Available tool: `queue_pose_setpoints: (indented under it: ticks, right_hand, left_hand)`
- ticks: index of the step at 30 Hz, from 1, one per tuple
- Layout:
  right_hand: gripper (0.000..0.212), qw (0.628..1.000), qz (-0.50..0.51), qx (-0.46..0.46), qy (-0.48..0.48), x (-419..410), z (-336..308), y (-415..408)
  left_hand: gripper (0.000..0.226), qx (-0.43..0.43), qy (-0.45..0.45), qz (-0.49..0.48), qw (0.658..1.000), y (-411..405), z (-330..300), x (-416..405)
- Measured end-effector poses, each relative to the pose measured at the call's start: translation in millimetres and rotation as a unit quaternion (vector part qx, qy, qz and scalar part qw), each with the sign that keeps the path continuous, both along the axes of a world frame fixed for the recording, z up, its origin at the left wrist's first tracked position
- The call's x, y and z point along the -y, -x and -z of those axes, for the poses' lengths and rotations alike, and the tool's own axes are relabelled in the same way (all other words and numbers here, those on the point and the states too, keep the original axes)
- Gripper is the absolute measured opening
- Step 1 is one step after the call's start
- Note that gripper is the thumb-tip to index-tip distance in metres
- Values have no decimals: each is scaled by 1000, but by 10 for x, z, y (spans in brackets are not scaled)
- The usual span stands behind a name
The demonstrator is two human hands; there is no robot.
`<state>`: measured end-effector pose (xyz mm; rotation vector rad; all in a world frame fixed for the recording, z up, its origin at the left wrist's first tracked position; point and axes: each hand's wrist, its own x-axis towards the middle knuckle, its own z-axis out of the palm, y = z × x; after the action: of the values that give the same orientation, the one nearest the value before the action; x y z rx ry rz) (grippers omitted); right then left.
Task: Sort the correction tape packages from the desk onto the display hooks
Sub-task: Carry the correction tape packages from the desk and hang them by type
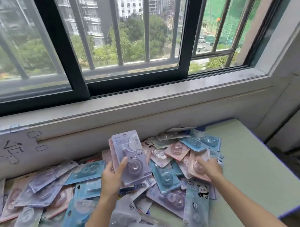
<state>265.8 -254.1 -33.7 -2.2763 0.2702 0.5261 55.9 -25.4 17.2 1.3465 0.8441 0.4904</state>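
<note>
My left hand (111,178) grips a lilac package (130,156); my right hand (209,166) pinches a pink one (197,165).
Pastel packages cover the green desk (253,167) under a barred window (118,33).

Barred window (118,33), white sill (144,99), pale green desk (252,158), daylight

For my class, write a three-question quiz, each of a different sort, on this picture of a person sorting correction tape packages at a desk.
1. True or false: the left hand holds a small stack of packages upright above the pile.
2. The right hand grips a package that is: A) pink B) green C) black
3. Fill in: a blue package printed with a ____ lies under the right forearm.

Key: 1 true; 2 A; 3 panda
</note>
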Motion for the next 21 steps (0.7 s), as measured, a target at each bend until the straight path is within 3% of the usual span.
queue_pose_setpoints:
  ticks: [2,5,8,10,12,16,18,21]
  right_hand:
    - [81,999,1,-19,38,84,59,-103]
    - [92,999,7,-49,14,112,127,-177]
    - [95,998,1,-59,-1,151,293,-244]
    - [91,998,-1,-65,-10,217,322,-260]
    - [77,995,11,-85,-53,304,294,-281]
    - [33,948,67,-208,-231,480,242,-292]
    - [38,924,92,-240,-282,569,282,-260]
    - [44,917,94,-248,-298,765,260,-124]
  left_hand:
    - [28,-5,-11,4,1000,-54,26,104]
    - [49,-9,-19,10,1000,-143,69,256]
    - [26,-14,-20,8,1000,-219,70,416]
    - [24,-17,-26,11,999,-244,94,498]
    - [37,-22,-24,18,999,-253,102,568]
    - [52,-22,-9,39,999,-287,89,677]
    - [58,-14,-9,50,999,-310,90,712]
    - [49,-13,-1,63,998,-375,70,762]
